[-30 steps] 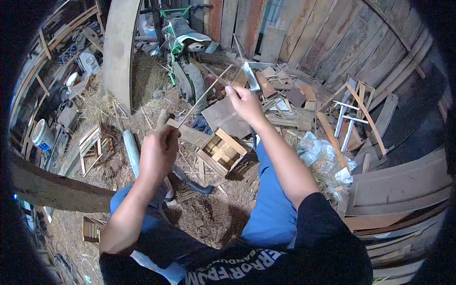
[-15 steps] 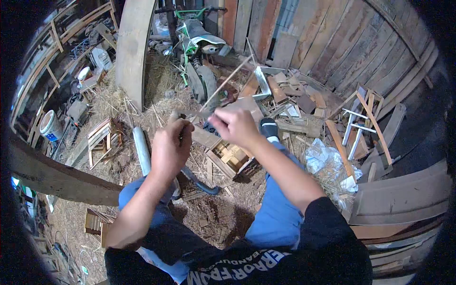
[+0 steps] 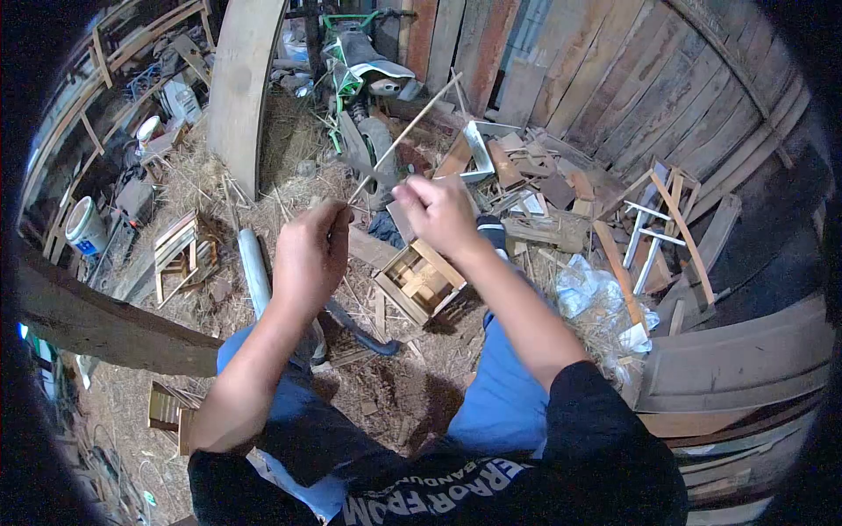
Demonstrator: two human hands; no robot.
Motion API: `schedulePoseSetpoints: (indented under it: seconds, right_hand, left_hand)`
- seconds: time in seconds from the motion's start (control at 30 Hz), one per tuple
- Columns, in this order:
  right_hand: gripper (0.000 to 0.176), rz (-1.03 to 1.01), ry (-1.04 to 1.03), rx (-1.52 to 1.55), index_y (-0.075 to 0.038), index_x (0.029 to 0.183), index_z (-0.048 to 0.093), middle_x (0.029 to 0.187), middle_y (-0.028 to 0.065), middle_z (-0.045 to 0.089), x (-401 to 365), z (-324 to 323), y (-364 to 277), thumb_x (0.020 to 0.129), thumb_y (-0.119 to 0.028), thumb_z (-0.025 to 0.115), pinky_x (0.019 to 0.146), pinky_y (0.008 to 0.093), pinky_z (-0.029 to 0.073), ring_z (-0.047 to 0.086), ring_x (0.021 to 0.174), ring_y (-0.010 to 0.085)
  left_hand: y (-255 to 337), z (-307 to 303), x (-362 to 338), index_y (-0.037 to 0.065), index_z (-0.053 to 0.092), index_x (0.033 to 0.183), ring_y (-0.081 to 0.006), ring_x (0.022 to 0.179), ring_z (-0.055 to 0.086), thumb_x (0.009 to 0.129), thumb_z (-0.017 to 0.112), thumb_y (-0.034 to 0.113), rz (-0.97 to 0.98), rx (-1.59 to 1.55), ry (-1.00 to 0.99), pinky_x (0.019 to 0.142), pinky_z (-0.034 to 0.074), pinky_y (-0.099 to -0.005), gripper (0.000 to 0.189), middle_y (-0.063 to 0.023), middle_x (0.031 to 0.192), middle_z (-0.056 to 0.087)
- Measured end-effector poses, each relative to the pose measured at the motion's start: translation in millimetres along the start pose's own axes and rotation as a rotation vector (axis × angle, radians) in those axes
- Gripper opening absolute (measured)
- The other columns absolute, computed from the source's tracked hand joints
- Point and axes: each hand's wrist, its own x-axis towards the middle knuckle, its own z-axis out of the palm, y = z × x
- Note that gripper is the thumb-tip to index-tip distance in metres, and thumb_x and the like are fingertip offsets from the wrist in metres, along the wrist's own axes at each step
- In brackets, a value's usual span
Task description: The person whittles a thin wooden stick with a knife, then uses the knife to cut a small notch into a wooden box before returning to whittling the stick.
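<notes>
My left hand (image 3: 309, 254) is closed around the lower end of a thin wooden stick (image 3: 412, 127), which slants up and to the right. My right hand (image 3: 438, 215) is closed beside it, just to the right. From its thumb side a blurred, dark, flat strip that looks like a knife blade (image 3: 361, 167) reaches left across the stick; its handle is hidden in my fingers. Below my hands, between my legs, a small wooden box (image 3: 421, 280) with wood pieces inside sits on the shavings-covered ground.
A green and white motorbike (image 3: 364, 70) stands ahead. Wood offcuts (image 3: 535, 167) and a plastic bag (image 3: 583, 289) lie to the right. Slatted wooden pieces (image 3: 186, 254) and a white bucket (image 3: 85, 226) are on the left. A curved board (image 3: 114, 320) crosses near my left arm.
The dark strip at my right hand has shifted up along the stick from near my left hand. The stick stays in my left hand, tilted slightly differently.
</notes>
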Motion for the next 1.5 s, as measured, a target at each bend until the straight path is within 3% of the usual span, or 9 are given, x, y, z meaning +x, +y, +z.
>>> schedulePoseSetpoints:
  seconds: [0.37,0.5,0.63,0.83,0.9,1.1,1.2,1.3,1.5]
  right_hand:
    - [0.033,0.004,-0.096,0.003,-0.008,0.081,0.066,0.067,0.0184,0.063,-13,-4,10,0.098,-0.036,0.067,0.058,0.0474,0.048,0.065,0.062,0.0396]
    - [0.022,0.369,-0.119,0.009,-0.004,0.094,0.073,0.076,0.0170,0.069,20,-13,41,0.102,-0.023,0.065,0.064,0.0391,0.051,0.071,0.068,0.0250]
    - [0.027,-0.015,-0.206,-0.002,-0.004,0.087,0.070,0.074,0.0173,0.066,-12,1,12,0.096,-0.029,0.070,0.061,0.0437,0.048,0.064,0.065,0.0340]
    - [0.033,0.283,-0.072,0.185,-0.005,0.081,0.067,0.064,0.0179,0.060,6,3,35,0.102,-0.029,0.064,0.055,0.0417,0.045,0.061,0.056,0.0301]
    - [0.035,0.017,-0.105,0.054,-0.005,0.080,0.067,0.064,0.0174,0.062,-10,0,19,0.099,-0.034,0.066,0.056,0.0451,0.045,0.063,0.057,0.0340]
    - [0.033,0.331,-0.030,0.129,-0.005,0.090,0.073,0.067,0.0119,0.064,2,3,78,0.105,-0.031,0.060,0.058,0.0396,0.046,0.058,0.058,0.0194]
    - [0.037,-0.041,-0.115,0.008,-0.006,0.090,0.070,0.066,0.0122,0.063,-18,-5,44,0.105,-0.038,0.059,0.061,0.0377,0.046,0.060,0.062,0.0148]
    - [0.044,0.608,-0.074,0.251,-0.006,0.085,0.067,0.063,0.0118,0.058,-2,-2,107,0.106,-0.042,0.056,0.062,0.0385,0.045,0.058,0.061,0.0159]
    - [0.048,0.855,0.187,0.674,-0.013,0.080,0.056,0.061,-0.0064,0.043,-22,-17,131,0.109,-0.051,0.046,0.046,0.0251,0.029,0.039,0.050,0.0058]
  left_hand:
    - [3,-8,-10,0.000,0.065,0.094,-0.0458,0.073,0.066,0.092,0.063,0.000,-0.017,-0.036,-0.071,0.064,0.052,-0.0488,0.004,-0.0254,0.083,0.065]
    - [3,-13,-13,0.000,0.065,0.093,-0.0455,0.071,0.065,0.092,0.063,0.000,-0.094,-0.015,-0.147,0.063,0.052,-0.0475,0.002,-0.0244,0.078,0.063]
    - [-7,-7,-18,-0.001,0.066,0.095,-0.0426,0.068,0.066,0.094,0.062,0.001,-0.046,-0.075,-0.102,0.061,0.050,-0.0441,0.004,-0.0250,0.075,0.062]
    - [1,-17,-15,-0.003,0.066,0.096,-0.0407,0.067,0.065,0.094,0.062,0.001,-0.184,-0.055,-0.174,0.061,0.050,-0.0448,0.006,-0.0245,0.074,0.063]
    - [-2,-18,-14,-0.003,0.066,0.096,-0.0402,0.068,0.065,0.093,0.062,0.001,-0.051,-0.007,-0.128,0.063,0.050,-0.0439,0.006,-0.0247,0.076,0.063]
    - [-7,-17,-22,-0.003,0.066,0.097,-0.0383,0.066,0.064,0.092,0.061,-0.002,-0.046,-0.019,-0.182,0.062,0.049,-0.0419,0.007,-0.0234,0.075,0.063]
    - [-4,-19,-24,-0.003,0.066,0.096,-0.0270,0.061,0.061,0.096,0.060,0.000,-0.079,-0.058,-0.215,0.060,0.048,-0.0379,0.007,-0.0178,0.070,0.060]
    - [-7,-20,-24,-0.003,0.066,0.094,-0.0173,0.060,0.057,0.098,0.060,0.003,-0.171,-0.052,-0.229,0.058,0.046,-0.0345,0.009,-0.0122,0.067,0.059]
    - [-5,-22,-22,-0.004,0.066,0.093,-0.0090,0.063,0.053,0.102,0.060,0.007,-0.253,-0.159,-0.234,0.057,0.044,-0.0291,0.017,-0.0048,0.067,0.059]
